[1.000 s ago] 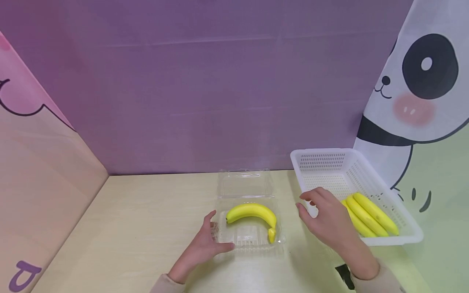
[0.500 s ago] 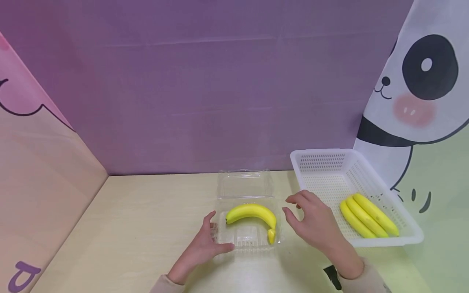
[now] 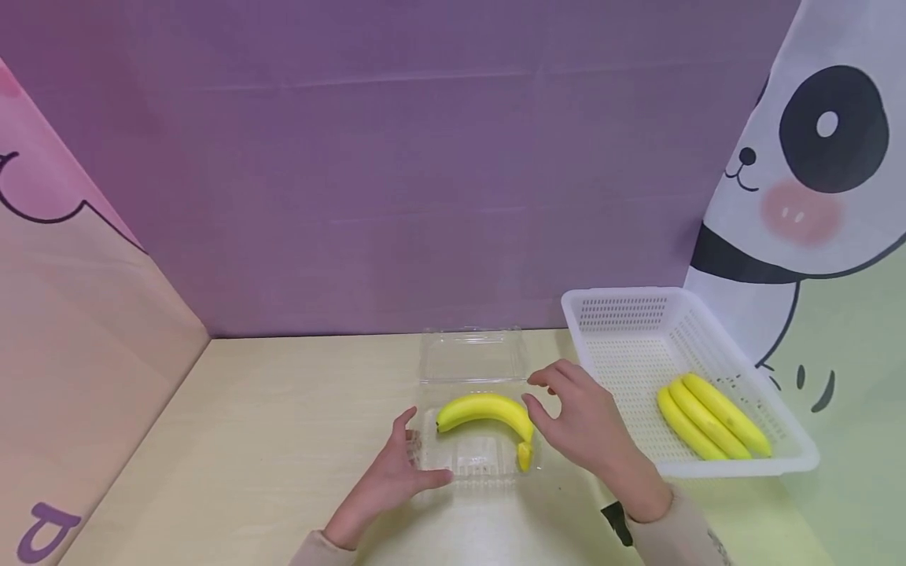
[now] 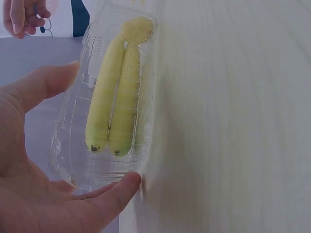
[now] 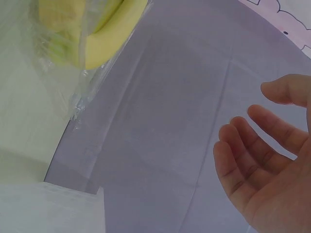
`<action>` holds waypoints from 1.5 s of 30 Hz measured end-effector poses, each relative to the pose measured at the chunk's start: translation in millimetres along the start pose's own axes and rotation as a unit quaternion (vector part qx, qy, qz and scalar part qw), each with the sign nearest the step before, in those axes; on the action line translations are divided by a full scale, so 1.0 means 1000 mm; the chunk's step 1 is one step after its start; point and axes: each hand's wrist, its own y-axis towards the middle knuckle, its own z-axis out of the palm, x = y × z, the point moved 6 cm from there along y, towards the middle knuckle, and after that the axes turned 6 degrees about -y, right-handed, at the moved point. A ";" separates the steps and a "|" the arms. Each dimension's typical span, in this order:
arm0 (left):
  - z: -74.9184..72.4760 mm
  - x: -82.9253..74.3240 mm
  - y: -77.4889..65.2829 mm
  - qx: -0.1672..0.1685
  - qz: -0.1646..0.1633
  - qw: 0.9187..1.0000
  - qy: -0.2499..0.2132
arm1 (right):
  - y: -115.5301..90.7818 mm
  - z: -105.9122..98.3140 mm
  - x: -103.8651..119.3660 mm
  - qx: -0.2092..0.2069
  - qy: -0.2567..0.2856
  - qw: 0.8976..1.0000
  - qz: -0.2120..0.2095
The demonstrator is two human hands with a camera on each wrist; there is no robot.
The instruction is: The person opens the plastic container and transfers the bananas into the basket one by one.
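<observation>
A clear plastic clamshell container (image 3: pixel 474 460) lies on the table with its lid (image 3: pixel 473 358) folded back, away from me. In the head view one curved banana (image 3: pixel 488 406) shows in its base, stem end at the right. Through the container's wall in the left wrist view, two banana lengths (image 4: pixel 104 97) run side by side and meet at the stem end. My left hand (image 3: pixel 389 475) holds the container's left end between thumb and fingers. My right hand (image 3: pixel 580 420), fingers loosely bent and holding nothing, hovers by the container's right edge.
To the right stands a white perforated plastic basket (image 3: pixel 630 354) with three bananas (image 3: pixel 715 420) in its near part. A black patch (image 3: pixel 617 523) lies on the table beside my right sleeve. Purple cloth (image 3: pixel 425 196) hangs behind the table.
My right hand has moved left from over the basket's left edge to the container's right edge. The left hand, container and bananas have stayed in place.
</observation>
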 end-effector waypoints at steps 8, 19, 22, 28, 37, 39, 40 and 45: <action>0.000 0.001 0.000 0.001 0.001 1.000 -0.001 | 0.011 0.006 0.003 0.024 0.006 1.000 0.012; 0.000 0.002 0.002 0.002 0.002 1.000 -0.002 | 0.025 0.021 0.007 0.059 0.025 0.997 0.040; 0.001 0.002 0.003 0.004 0.002 1.000 -0.002 | 0.027 0.028 0.008 0.067 0.025 0.997 0.037; 0.000 0.001 0.002 0.003 -0.001 1.000 0.004 | 0.029 0.037 0.008 0.073 0.022 0.997 0.027; 0.000 0.002 0.003 -0.002 -0.005 1.000 0.005 | 0.032 0.055 0.005 0.122 0.021 0.991 0.043; 0.000 0.001 0.002 -0.002 -0.006 1.000 0.004 | 0.031 0.060 0.003 0.138 0.025 0.989 0.052; 0.000 0.001 0.002 -0.002 -0.006 1.000 0.003 | 0.031 0.063 0.002 0.147 0.027 0.987 0.057; 0.000 0.002 0.003 0.002 -0.007 1.000 0.000 | 0.029 0.078 -0.004 0.192 0.018 0.978 0.079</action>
